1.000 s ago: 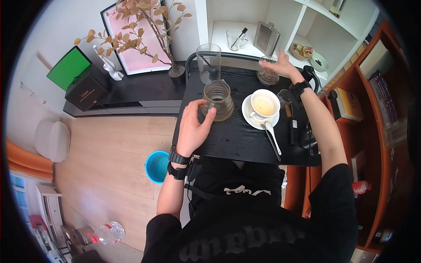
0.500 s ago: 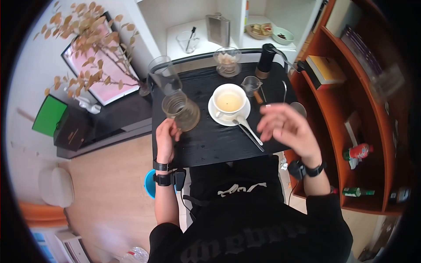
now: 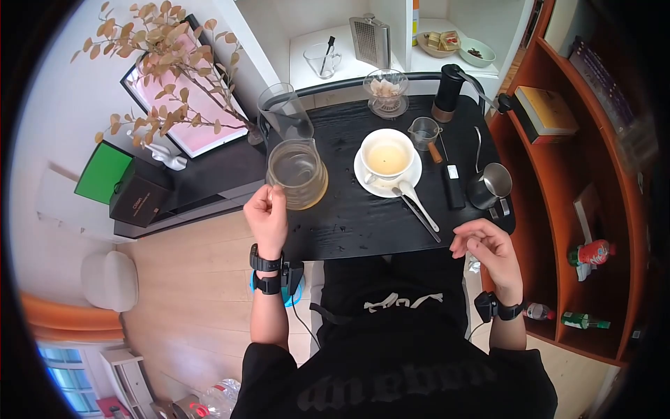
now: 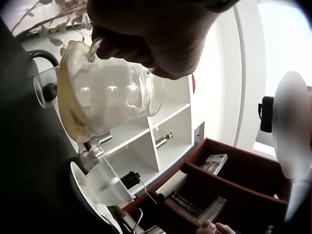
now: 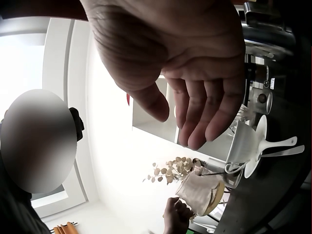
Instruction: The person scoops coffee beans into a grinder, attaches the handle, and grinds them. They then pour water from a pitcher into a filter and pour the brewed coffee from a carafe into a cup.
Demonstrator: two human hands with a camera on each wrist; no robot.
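My left hand (image 3: pixel 268 220) grips the handle of a ribbed glass server (image 3: pixel 299 174) at the tray table's left side. In the left wrist view the fingers curl round that handle, and a little yellowish liquid lies in the server (image 4: pixel 105 92). My right hand (image 3: pixel 492 255) hangs at the table's front right edge, fingers relaxed and holding nothing; the right wrist view shows its palm (image 5: pixel 180 63). Between the hands, a white cup (image 3: pixel 387 155) of pale yellow liquid sits on a saucer (image 3: pixel 417 171), with a white spoon (image 3: pixel 421 207) and a dark slim utensil (image 3: pixel 419 220) leaning there.
Behind the server stands a tall glass (image 3: pixel 285 115). A glass dripper with a paper filter (image 3: pixel 386 94), black grinder (image 3: pixel 447 94), small glass pitcher (image 3: pixel 423 133), black scoop-like item (image 3: pixel 454 187) and metal jug (image 3: pixel 490 186) occupy the back and right. White shelves (image 3: pixel 300 73) rise behind.
My right hand has come back from the dripper area to the table's front right edge. The left hand, first beside the server with spread fingers, now grips its handle. The head view has shifted.
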